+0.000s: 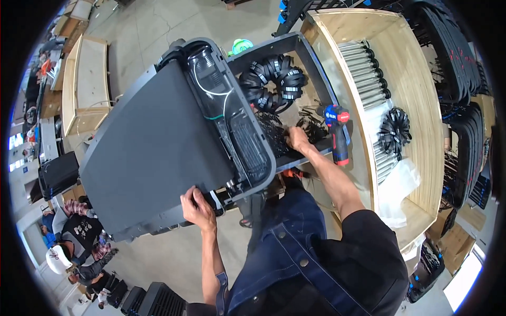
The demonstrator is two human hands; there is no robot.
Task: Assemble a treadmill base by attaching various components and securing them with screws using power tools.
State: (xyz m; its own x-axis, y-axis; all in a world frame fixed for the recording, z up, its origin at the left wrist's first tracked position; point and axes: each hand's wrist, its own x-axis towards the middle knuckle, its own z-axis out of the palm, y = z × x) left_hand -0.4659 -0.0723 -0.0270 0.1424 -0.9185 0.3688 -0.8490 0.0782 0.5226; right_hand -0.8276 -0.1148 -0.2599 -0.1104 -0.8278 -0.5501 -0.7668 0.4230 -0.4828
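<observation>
A treadmill (153, 142) with a wide black belt lies in front of me, its end compartment (240, 126) uncovered and showing white and green wires. My left hand (198, 210) is at the treadmill's near edge, fingers curled beside a small white-and-black part (215, 200); what they hold, if anything, is hidden. To the right, a dark bin (321, 71) contains coiled black straps (271, 83) and loose black screws (311, 126). My right hand (299, 139) reaches down among the screws with its fingers closed, their tips hidden. A blue, red and black cordless drill (336, 131) rests at the bin's right side.
A wooden crate (419, 105) on the right holds metal rollers (363, 73), a black coiled bundle (395, 131) and clear plastic wrap (399, 189). Black frames (443, 52) are stacked beyond it. Another wooden crate (87, 79) stands far left. A person in a white cap (59, 259) is at lower left.
</observation>
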